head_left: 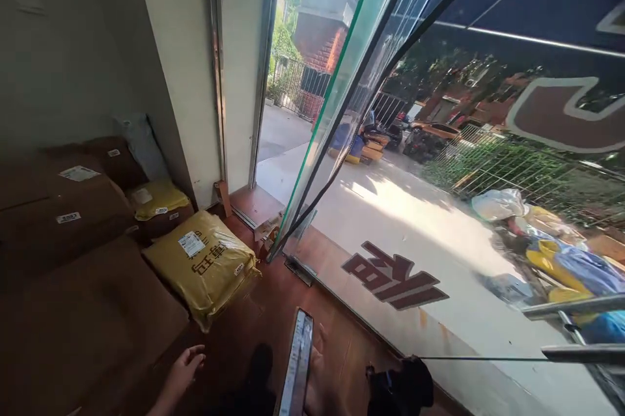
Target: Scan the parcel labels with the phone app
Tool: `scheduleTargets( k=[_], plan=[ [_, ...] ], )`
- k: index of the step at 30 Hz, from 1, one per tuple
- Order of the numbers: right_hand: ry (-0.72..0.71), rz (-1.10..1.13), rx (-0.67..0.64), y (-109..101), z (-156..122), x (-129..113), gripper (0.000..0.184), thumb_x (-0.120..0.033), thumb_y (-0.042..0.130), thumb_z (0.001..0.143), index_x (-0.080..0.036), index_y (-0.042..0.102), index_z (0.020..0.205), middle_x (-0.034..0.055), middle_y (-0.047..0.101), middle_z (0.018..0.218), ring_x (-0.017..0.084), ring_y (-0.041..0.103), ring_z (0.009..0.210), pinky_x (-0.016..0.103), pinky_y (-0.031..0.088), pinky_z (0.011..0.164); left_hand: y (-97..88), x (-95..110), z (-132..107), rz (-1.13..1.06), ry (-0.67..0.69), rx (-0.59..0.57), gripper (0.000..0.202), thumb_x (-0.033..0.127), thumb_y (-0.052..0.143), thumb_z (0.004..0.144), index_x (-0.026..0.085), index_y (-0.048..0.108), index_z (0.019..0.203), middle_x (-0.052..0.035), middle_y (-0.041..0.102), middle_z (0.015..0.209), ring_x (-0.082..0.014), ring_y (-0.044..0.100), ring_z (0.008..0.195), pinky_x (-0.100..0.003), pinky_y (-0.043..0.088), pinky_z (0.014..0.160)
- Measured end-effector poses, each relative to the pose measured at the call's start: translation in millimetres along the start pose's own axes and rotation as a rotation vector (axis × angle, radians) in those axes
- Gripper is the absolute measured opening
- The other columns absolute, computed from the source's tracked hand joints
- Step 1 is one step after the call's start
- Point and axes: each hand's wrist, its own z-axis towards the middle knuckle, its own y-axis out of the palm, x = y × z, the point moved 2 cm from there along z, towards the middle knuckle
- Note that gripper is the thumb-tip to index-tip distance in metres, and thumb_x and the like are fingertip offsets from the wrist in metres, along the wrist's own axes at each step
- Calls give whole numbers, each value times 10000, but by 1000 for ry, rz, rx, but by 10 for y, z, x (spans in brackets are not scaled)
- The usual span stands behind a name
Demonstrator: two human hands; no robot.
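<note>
My left hand [183, 369] hangs low at the bottom left with its fingers loosely apart and nothing in it. It hovers beside a large brown cardboard box [83, 325] and just below a yellow plastic-wrapped parcel [202, 266] bearing a white label. My right hand [319, 374] is at the bottom centre, wrapped around a flat phone-like device [297, 364] seen almost edge-on. A black object [403, 387] that I cannot make out sits just right of that hand, near the glass.
Stacked brown boxes [58, 208] and a smaller yellow parcel [156, 198] line the left wall. A glass door [342, 110] stands ajar ahead, with red characters on the glass pane [395, 276] and metal handle bars [571, 305] at right. Outside lie pavement and bagged goods [561, 253].
</note>
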Motion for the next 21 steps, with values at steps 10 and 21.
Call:
scheduleTargets(
  k=[10, 21],
  plan=[
    [-20, -196, 120, 332, 1056, -799, 515, -622, 661, 634, -188, 687, 910, 47, 706, 822, 252, 626, 822, 372, 464, 774, 1248, 830, 1277, 84, -55, -119, 108, 151, 542, 818, 134, 576, 918, -7, 627, 787, -150, 622, 747, -314, 505, 710],
    [54, -232, 279, 1116, 2341, -945, 631, -687, 668, 524, -185, 676, 907, 84, 712, 965, 304, 640, 905, 391, 511, 729, 1704, 1304, 2384, 244, 57, -277, 130, 145, 505, 835, 115, 575, 940, -50, 647, 911, -161, 617, 845, -335, 485, 802]
  ],
)
